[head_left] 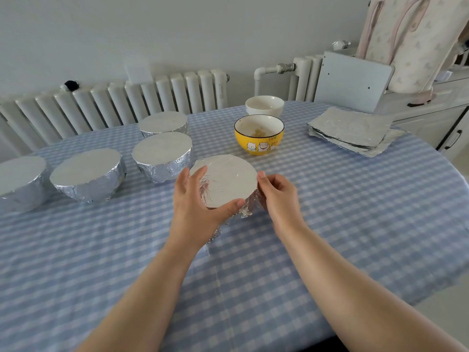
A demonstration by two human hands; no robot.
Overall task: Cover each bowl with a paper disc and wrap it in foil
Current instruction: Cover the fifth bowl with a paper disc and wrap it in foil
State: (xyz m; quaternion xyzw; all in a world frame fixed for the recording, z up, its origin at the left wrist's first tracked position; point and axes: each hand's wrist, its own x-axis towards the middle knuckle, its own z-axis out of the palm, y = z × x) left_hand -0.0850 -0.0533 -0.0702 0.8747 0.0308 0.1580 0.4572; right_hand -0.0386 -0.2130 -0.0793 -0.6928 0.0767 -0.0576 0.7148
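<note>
Both hands are around the bowl being wrapped [225, 182], which sits near the middle of the counter [330, 224], just in front of the yellow bowl [258, 134]. The left hand [195, 199] cups the near-left side, fingers curled loosely around the rim and thumb pressed on the front edge, probably to keep it from sliding. The right hand [276, 191] pinches the crinkled foil on the right side, fingers bent in tight, looks like it's squeezing the foil down against the wall.

Four finished foil bowls [162, 156] are lined up off to the left, out of the way, I guess. The yellow one and a white bowl [264, 105] behind it are still bare, so they're waiting their turn. The foil sheet stack [351, 130] sits on the far right within easy reach. I'd say this is past the halfway mark.
</note>
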